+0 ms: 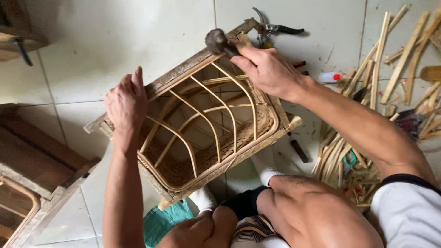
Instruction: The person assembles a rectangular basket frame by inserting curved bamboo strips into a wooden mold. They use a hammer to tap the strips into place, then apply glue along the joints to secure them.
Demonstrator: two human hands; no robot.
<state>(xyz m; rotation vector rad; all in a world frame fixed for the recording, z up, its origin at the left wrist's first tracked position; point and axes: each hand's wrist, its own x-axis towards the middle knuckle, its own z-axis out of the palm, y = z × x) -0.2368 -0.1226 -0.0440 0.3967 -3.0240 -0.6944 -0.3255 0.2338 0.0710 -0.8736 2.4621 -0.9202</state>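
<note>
A half-woven rattan basket [216,138] sits inside a rough wooden frame [183,69] on the tiled floor, between my knees. My left hand [125,103] grips the frame's left edge, fingers over the wood. My right hand [266,69] is closed on a small hammer [216,41], whose dark head rests at the frame's top rail near its far corner. Curved rattan ribs arch over the basket's opening.
Pruning shears [275,30] lie beyond the frame's corner. Split bamboo and rattan strips [390,69] are scattered at the right, with a small white bottle [328,77] and a dark tool handle [299,150]. Another wooden frame [36,170] stands at the left.
</note>
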